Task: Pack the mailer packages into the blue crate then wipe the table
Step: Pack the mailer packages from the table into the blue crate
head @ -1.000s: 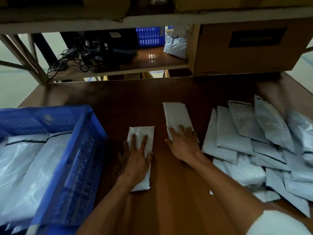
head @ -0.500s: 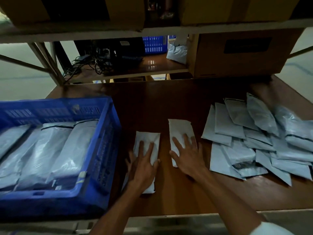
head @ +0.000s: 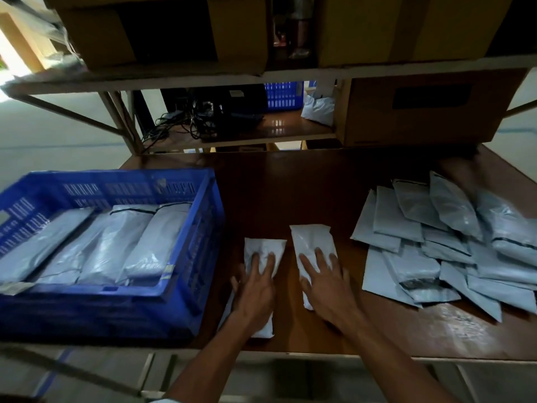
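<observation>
1. Left hand (head: 255,289) flat, fingers spread, pressed on a white mailer (head: 263,257) at lower centre of frame.
2. Right hand (head: 325,283) likewise flat and spread on a second white mailer (head: 312,242), just beside the first.
3. Long axes of both mailers roughly parallel, running away from the body.
4. Blue crate (head: 203,257) at left of frame, part-filled; left hand nearer.
5. Unpacked pile (head: 447,242) at right.

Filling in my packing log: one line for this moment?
left hand flat on mailer | right hand flat on mailer | blue crate part-filled | pile remaining
</observation>
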Demonstrator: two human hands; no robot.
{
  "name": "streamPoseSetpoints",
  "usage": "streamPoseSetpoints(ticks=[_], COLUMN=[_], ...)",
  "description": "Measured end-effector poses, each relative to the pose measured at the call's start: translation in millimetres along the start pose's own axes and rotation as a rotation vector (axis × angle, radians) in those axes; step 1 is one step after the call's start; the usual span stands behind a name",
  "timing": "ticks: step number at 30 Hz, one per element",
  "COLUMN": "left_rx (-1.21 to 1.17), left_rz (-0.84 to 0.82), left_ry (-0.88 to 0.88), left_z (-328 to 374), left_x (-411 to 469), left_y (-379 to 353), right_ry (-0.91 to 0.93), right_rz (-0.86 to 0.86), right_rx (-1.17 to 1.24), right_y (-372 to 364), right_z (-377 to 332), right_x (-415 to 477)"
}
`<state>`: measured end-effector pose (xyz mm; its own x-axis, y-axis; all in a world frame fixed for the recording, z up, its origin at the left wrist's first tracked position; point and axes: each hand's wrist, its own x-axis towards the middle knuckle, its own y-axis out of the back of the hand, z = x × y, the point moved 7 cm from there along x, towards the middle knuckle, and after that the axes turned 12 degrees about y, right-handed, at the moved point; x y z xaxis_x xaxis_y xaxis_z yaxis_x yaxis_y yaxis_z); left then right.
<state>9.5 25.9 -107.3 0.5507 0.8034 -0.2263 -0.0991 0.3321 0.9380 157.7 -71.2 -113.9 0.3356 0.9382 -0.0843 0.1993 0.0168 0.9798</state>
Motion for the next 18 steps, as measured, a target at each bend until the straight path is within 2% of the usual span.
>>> streamPoseSetpoints(ticks=[2,4,7,10,14,18], left_rx=[-0.113,-0.098,-0.102,-0.205,-0.191,-0.068], left_rz=[0.088,0.224,0.284,0.495,0.702,0.779], left_ry=[-0.031,-0.118,-0.089,-0.163,-0.218,-0.047], left_z=[11.1,23.0,29.7,31.6,-5.0,-92.8], left_x=[-13.1,-22.7,-28.6,-41.7,-52.7,-46.4], left_y=[23.0,52.8,104.6,186.2,285.2,343.9], right_ry=[0.046,0.077,0.062,0.134,0.269,0.368], right_rz=[-0.014,0.006,0.191,0.381,0.621,0.700], right_rx=[-0.004,0.042,0.254,0.315,0.335,0.323], right_y=[5.8,14.3,50.7,111.1,195.0,235.7], right_z=[-5.8,-11.3,-26.5,-63.4,-133.4,-219.2], right_x=[-1.7,-3.3,0.8,16.7,34.8,52.0])
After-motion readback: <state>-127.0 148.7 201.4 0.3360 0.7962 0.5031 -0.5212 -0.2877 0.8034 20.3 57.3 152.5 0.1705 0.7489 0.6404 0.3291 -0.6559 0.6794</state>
